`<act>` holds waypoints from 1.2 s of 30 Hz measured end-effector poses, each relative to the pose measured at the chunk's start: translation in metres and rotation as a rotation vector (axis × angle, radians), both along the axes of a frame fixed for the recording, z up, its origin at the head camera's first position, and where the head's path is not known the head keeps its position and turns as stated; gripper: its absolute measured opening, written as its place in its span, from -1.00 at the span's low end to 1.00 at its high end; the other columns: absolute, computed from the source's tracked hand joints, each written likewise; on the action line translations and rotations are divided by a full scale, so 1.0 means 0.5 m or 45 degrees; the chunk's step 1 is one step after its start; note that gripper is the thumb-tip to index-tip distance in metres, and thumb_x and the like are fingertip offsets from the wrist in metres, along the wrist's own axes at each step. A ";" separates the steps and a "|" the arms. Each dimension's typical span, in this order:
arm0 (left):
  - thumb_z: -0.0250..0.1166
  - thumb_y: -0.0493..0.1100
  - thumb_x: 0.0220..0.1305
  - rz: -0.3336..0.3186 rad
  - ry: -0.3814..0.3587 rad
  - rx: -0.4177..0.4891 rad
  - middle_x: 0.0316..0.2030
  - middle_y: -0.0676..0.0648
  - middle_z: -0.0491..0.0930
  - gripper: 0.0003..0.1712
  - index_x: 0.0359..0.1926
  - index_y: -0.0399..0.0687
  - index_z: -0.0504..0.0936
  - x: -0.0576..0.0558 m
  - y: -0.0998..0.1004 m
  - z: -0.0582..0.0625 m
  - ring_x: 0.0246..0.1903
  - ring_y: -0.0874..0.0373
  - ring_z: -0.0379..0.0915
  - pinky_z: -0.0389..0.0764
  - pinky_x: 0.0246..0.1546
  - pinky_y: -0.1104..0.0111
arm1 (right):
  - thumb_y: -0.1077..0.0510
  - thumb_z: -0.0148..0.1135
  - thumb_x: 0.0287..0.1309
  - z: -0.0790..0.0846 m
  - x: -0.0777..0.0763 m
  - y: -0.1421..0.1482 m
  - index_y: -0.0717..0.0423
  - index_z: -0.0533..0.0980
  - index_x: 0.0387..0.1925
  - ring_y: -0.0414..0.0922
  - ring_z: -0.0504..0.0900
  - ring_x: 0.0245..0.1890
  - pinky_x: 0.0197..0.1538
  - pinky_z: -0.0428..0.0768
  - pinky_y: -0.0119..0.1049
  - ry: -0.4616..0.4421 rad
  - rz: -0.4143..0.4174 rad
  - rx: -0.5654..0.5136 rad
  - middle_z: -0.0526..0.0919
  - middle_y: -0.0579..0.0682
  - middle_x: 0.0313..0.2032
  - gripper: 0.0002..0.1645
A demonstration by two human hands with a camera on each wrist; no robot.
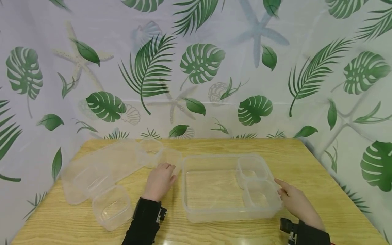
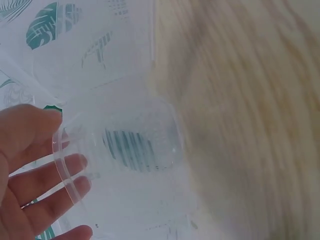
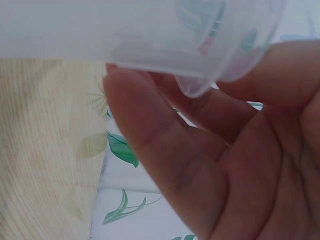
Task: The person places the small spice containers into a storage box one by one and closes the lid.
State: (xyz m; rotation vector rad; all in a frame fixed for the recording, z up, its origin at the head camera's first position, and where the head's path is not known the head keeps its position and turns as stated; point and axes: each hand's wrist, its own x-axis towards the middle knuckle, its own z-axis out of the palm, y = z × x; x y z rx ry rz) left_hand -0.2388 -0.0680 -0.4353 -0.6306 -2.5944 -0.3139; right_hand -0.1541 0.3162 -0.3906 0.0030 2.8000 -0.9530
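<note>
Gripped between thumb and bent fingers, the right-hand end of the large container [image 1: 218, 216] is held by the right hand [image 1: 299, 204], the fingers set only a little apart across its rim. By the left hand [image 1: 160, 182], the rim of a small container [image 1: 171, 157] is grasped, the fingers loosely bent and parted; how firmly cannot be told.

At the near left, a loose tub [image 1: 111, 209] with rounded corners is seen on the wooden table [image 1: 174, 233]. The large container is set right of centre: low, rectangular, colourless and translucent, so that the wood grain is seen through its base. At its right end, two inner compartments [image 1: 252, 167] are seen one behind the other; whether they are separate pieces cannot be made out.

The small container is placed just beyond the large one's left side, its near edge partly covered by the left hand. On the left, a flat translucent sheet [image 1: 124, 158] is overlapped by more pale pieces [image 1: 95, 178], whose outlines are hard to separate. Behind everything, a leaf-printed cloth [image 1: 306, 20] is hung, cut off by the frame.
</note>
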 end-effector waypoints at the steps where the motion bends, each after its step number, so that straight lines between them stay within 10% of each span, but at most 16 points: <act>1: 0.30 -0.17 0.04 0.009 0.017 -0.002 -0.26 -0.14 0.56 -0.72 -0.21 -0.21 0.61 0.000 0.000 0.001 -0.19 0.00 0.45 0.50 -0.27 0.27 | 0.35 -0.26 0.26 0.000 0.000 0.000 0.42 0.05 0.24 -0.17 0.13 -0.79 -0.67 0.26 -0.31 0.003 0.003 -0.002 0.39 0.44 -0.05 -0.48; 19: 0.41 -0.20 -0.12 0.083 0.098 -0.032 -0.56 0.05 0.44 -0.93 -0.54 0.02 0.66 0.007 0.001 0.011 -0.52 0.16 0.32 0.37 -0.62 0.47 | 0.36 -0.28 0.24 -0.002 0.004 -0.001 0.44 0.07 0.23 -0.17 0.14 -0.80 -0.68 0.26 -0.31 0.042 0.000 0.017 0.41 0.43 -0.07 -0.49; 26: 0.41 -0.21 -0.12 0.095 0.093 -0.033 -0.57 0.05 0.44 -0.93 -0.53 0.01 0.66 0.009 0.000 0.010 -0.52 0.16 0.32 0.38 -0.60 0.47 | 0.35 -0.26 0.24 0.000 0.003 -0.003 0.43 0.08 0.22 -0.21 0.11 -0.80 -0.68 0.23 -0.34 0.055 0.011 0.062 0.40 0.00 -0.56 -0.48; 36: 0.39 -0.22 -0.09 0.155 0.064 -0.010 -0.53 0.03 0.49 -0.96 -0.52 -0.01 0.68 0.006 -0.001 0.013 -0.48 0.13 0.33 0.41 -0.61 0.44 | 0.34 -0.26 0.25 -0.001 0.003 -0.003 0.43 0.07 0.22 -0.20 0.12 -0.78 -0.67 0.23 -0.34 0.051 0.011 0.060 0.34 0.00 -0.60 -0.49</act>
